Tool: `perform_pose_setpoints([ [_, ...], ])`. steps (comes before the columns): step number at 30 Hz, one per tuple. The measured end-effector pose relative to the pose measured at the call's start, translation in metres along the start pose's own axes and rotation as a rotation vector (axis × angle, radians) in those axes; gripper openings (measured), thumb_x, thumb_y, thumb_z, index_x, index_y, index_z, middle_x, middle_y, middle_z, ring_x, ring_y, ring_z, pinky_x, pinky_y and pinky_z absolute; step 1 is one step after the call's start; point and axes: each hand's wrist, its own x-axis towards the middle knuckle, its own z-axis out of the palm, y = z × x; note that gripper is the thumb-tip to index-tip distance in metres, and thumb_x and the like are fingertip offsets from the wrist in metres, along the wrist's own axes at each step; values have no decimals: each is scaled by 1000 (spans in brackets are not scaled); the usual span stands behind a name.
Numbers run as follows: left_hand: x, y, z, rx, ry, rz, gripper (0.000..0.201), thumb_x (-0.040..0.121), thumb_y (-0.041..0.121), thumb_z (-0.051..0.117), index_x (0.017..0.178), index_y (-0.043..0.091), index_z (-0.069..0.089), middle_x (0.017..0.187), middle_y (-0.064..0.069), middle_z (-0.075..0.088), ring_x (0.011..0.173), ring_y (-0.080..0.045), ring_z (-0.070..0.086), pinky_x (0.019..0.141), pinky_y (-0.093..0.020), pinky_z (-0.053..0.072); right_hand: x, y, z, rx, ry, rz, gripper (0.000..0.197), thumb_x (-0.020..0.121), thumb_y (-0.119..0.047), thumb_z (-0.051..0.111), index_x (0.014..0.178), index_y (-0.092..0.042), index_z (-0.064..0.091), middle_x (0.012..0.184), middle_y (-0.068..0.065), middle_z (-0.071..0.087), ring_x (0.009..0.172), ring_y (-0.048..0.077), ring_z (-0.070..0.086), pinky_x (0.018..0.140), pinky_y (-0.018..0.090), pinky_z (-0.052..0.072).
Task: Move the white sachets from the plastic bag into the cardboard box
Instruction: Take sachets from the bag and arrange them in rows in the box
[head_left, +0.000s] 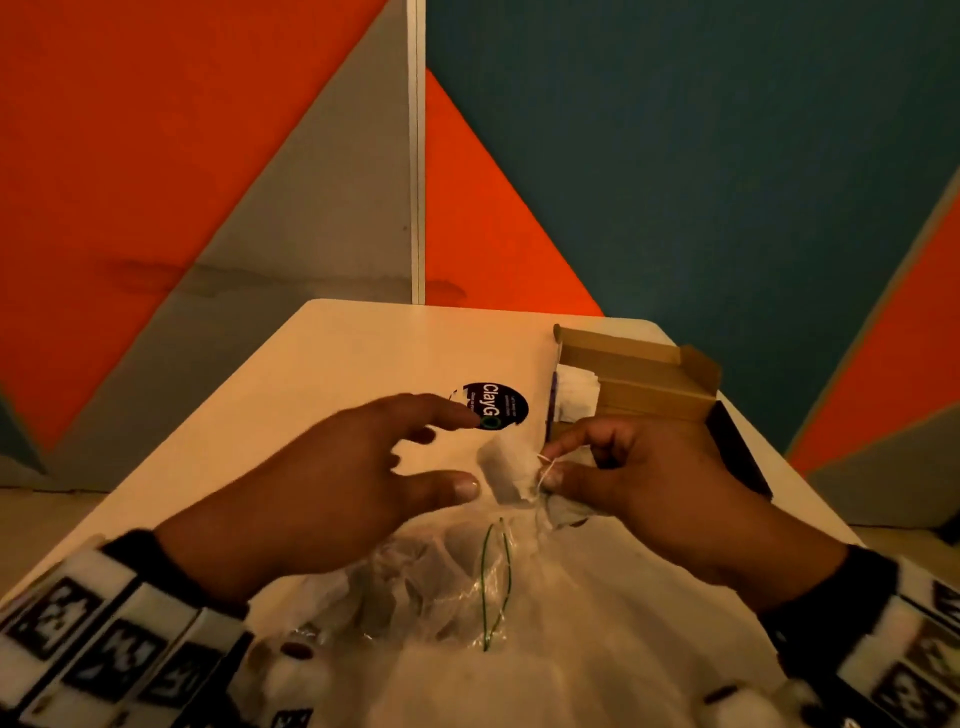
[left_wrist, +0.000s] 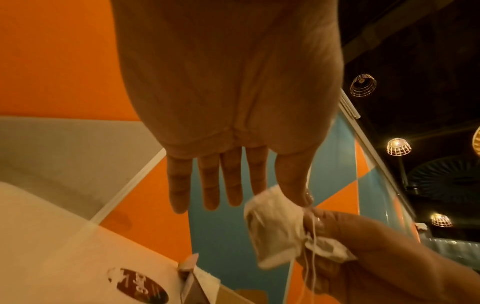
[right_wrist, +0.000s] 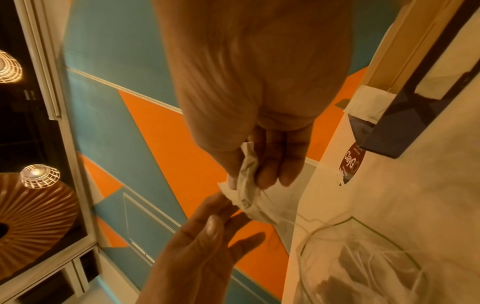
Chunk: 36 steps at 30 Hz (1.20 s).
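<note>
My right hand pinches white sachets with thin strings, held just above the table. In the right wrist view thumb and fingers squeeze the crumpled sachets. My left hand is open with its fingers spread, its thumb close beside the sachets. Below both hands lies the clear plastic bag with a green-lined mouth and more sachets inside. The open cardboard box stands at the back right, with white sachets in its left end.
A round dark "ClayGo" sticker is on the white table just beyond my left fingers. The table ends close behind the box at an orange, grey and teal wall. The box's dark flap lies beside my right hand.
</note>
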Motion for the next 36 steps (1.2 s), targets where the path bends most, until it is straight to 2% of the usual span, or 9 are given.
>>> perform_pose_setpoints([
  [3,10,6,16,-123,-54,31,40,75,51,71,114,53,62,112,31,63,105,10,58,95,-21,49,-2,-3,8,-21,-37,-29,10,83,-21,72,81,-29,76,73,-25,70,71,-8,65,61,9,51],
  [6,14,3,20,-247,-5,-4,12,83,27,76,95,27,75,100,13,74,89,-2,69,91,-36,55,-3,-2,12,13,-76,-28,19,86,-20,69,89,-36,78,91,-22,74,89,-2,67,78,17,56],
  [10,9,-6,9,-270,118,-46,6,84,25,74,80,20,76,83,2,76,80,-12,71,83,-36,54,-2,3,12,53,-96,-49,30,86,-17,69,109,-36,73,106,-25,71,102,-9,62,86,11,51],
  [13,4,-15,-2,-332,200,-92,7,84,24,73,84,18,76,83,0,77,78,-15,73,81,-35,57,2,7,14,56,-7,-38,24,84,-20,73,101,-36,75,108,-22,71,102,-4,62,90,19,52],
  [18,-3,-12,-8,-591,235,-110,8,81,12,71,85,8,76,86,-12,76,79,-30,73,69,-30,62,6,8,22,21,66,-40,8,81,-30,75,86,-36,76,95,-18,73,94,7,67,89,36,57],
  [20,-6,-7,-2,-712,177,-133,14,75,12,72,85,2,75,89,-18,75,79,-36,73,69,-35,62,7,5,26,34,84,-57,5,82,-31,74,85,-35,76,90,-19,73,87,4,67,86,34,58],
  [25,-11,3,25,-951,64,-187,16,70,5,74,84,-1,73,95,-24,73,79,-35,71,68,-39,60,6,0,38,67,133,-120,5,84,-34,71,87,-34,76,86,-12,74,84,20,69,81,42,59],
  [32,-7,4,34,-907,34,-211,7,77,6,72,82,5,76,91,-23,73,76,-30,70,68,-38,60,3,-4,41,173,121,-124,9,87,-29,68,88,-31,78,88,-15,74,80,2,68,64,16,53],
  [36,-9,3,25,-692,23,-165,6,85,6,70,88,1,72,87,-18,75,76,-29,72,66,-32,60,4,2,30,165,171,-50,9,86,-24,71,81,-30,77,82,-10,74,62,2,64,59,22,54],
])
